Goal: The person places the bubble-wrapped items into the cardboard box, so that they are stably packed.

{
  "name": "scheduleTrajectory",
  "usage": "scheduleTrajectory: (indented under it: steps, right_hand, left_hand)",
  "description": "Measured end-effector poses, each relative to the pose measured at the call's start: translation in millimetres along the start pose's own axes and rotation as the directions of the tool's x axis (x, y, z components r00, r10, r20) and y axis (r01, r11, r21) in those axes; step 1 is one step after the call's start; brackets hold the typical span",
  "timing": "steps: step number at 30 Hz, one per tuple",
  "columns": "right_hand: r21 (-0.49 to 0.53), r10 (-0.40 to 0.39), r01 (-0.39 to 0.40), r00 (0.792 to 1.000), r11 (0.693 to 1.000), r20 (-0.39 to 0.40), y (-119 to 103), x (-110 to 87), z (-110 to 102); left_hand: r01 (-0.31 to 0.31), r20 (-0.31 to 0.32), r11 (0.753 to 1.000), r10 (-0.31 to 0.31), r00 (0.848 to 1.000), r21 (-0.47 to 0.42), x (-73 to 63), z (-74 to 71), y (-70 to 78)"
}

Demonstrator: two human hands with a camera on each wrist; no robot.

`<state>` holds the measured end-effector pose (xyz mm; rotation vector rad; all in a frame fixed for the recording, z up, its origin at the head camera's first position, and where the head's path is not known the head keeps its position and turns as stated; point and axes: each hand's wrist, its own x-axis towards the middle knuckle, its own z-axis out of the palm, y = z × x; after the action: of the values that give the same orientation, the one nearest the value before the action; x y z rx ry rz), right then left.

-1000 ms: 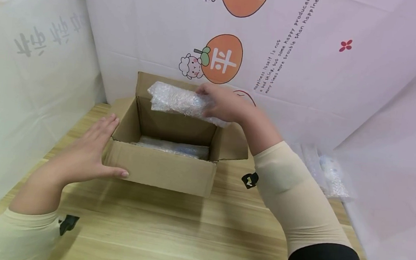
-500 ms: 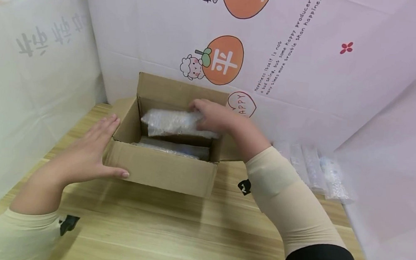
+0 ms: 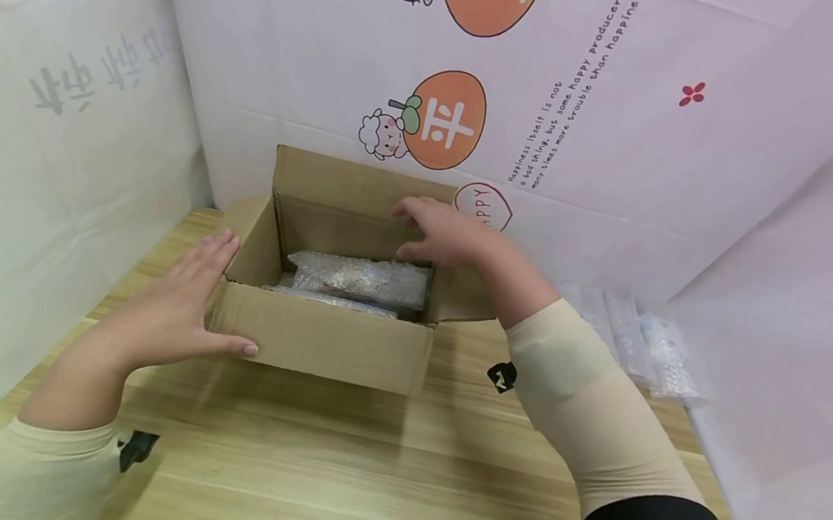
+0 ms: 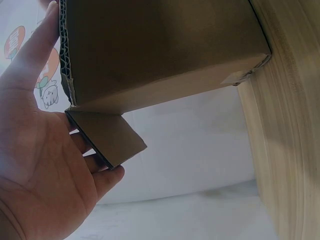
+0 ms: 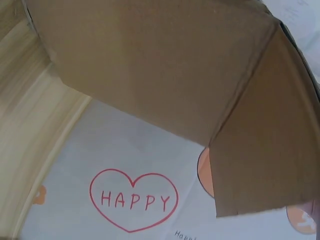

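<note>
An open cardboard box (image 3: 324, 336) stands on the table in the head view. My left hand (image 3: 163, 311) rests on its left side, fingers along the side flap and thumb by the front wall. In the left wrist view the fingertips show behind the cardboard flap (image 4: 107, 135). Inside the box lies a bubble-wrapped package (image 3: 362, 280), with another bubble-wrapped package (image 3: 337, 300) partly hidden by the front wall. My right hand (image 3: 445, 229) hovers over the box's back right corner, thumb and fingers apart, holding nothing. It is mostly out of the right wrist view.
Several bubble-wrapped packages (image 3: 667, 355) lie side by side on the right of the table (image 3: 337, 462). A printed white sheet (image 3: 589, 185) hangs behind the box, and white sheets also enclose the left and right sides. The box's right flap (image 3: 470, 290) sticks outward.
My right hand has lowered a bubble-wrapped package into the box and let go of it, then lifted slightly. My left hand has stayed on the box.
</note>
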<state>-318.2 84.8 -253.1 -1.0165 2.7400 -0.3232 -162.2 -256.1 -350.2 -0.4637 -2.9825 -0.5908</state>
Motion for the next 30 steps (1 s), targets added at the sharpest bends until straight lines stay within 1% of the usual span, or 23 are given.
scheduleTrajectory:
  steps: [5,8,12,16,18,20,24,27,30]
  right_hand:
    - [0.041,0.008,-0.005,0.997,0.999,-0.073,11.1,-11.2,-8.0]
    - [0.064,0.028,-0.02,0.991,0.998,-0.128,18.2,-20.6,-14.1]
    - [0.132,0.057,-0.03,0.977,0.991,-0.207,31.1,-35.3,-21.9]
    - [0.204,0.086,-0.028,0.955,0.979,-0.283,47.4,-50.4,-26.9]
    - [0.22,0.117,-0.044,0.937,0.974,-0.328,57.5,-58.0,-27.8]
    - [0.24,0.155,-0.065,0.912,0.969,-0.379,69.1,-65.3,-27.8]
    - [0.29,0.255,-0.126,0.846,0.949,-0.469,94.5,-80.1,-24.1]
    - [0.346,0.342,-0.183,0.806,0.92,-0.483,111.8,-90.0,-18.4]
    - [0.392,0.436,-0.266,0.779,0.881,-0.451,127.5,-100.1,-10.5]
  left_hand:
    - [-0.001,0.001,1.0,0.001,1.0,-0.006,0.0,0.3,0.2]
    - [-0.002,-0.003,1.0,0.002,1.0,-0.009,0.1,0.6,0.2]
    - [-0.003,-0.005,1.0,0.003,1.0,-0.004,0.0,0.7,0.1]
    - [-0.006,-0.003,1.0,0.006,1.0,-0.004,-0.5,0.1,0.0]
    - [-0.004,-0.001,1.0,0.004,1.0,-0.004,-0.6,0.0,-0.2]
    - [0.0,0.003,1.0,0.0,1.0,-0.004,0.0,-0.3,-0.1]
    - [0.003,0.008,1.0,-0.003,1.0,0.001,1.3,-0.9,1.0]
    - [0.003,0.012,1.0,-0.003,1.0,0.001,1.0,-1.1,1.6]
    - [0.001,0.012,1.0,-0.001,1.0,0.0,-0.1,-0.8,2.1]
